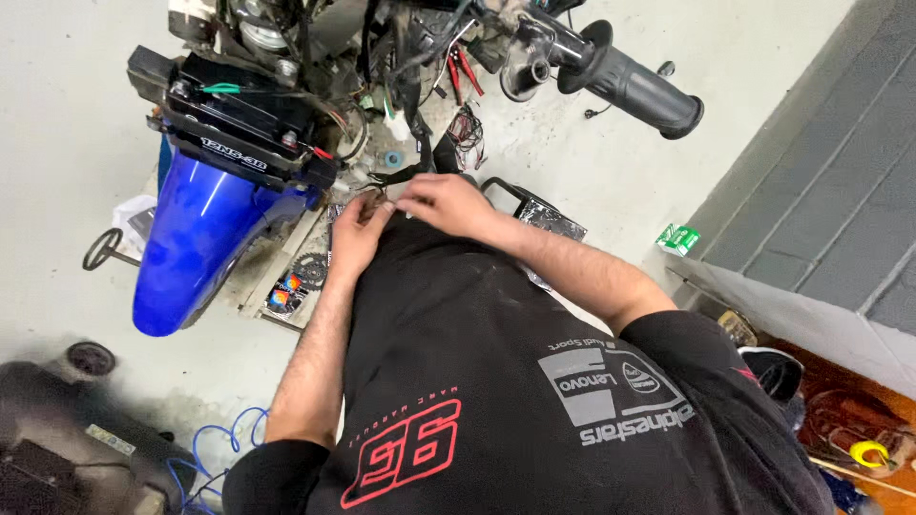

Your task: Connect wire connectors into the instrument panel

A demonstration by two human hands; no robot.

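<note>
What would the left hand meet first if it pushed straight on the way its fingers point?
Probably the tangle of loose wires under the black battery. The left hand points up the picture toward it, fingertips beside the right hand. Depth is unclear, so this is a guess.

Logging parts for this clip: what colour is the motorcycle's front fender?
Glossy blue; the front fender shows best in the head view, left of both hands.

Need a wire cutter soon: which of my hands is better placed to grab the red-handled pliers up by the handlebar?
Probably the right hand: it sits closer beneath the red-handled pliers, while the left hand is lower and farther away.
</note>
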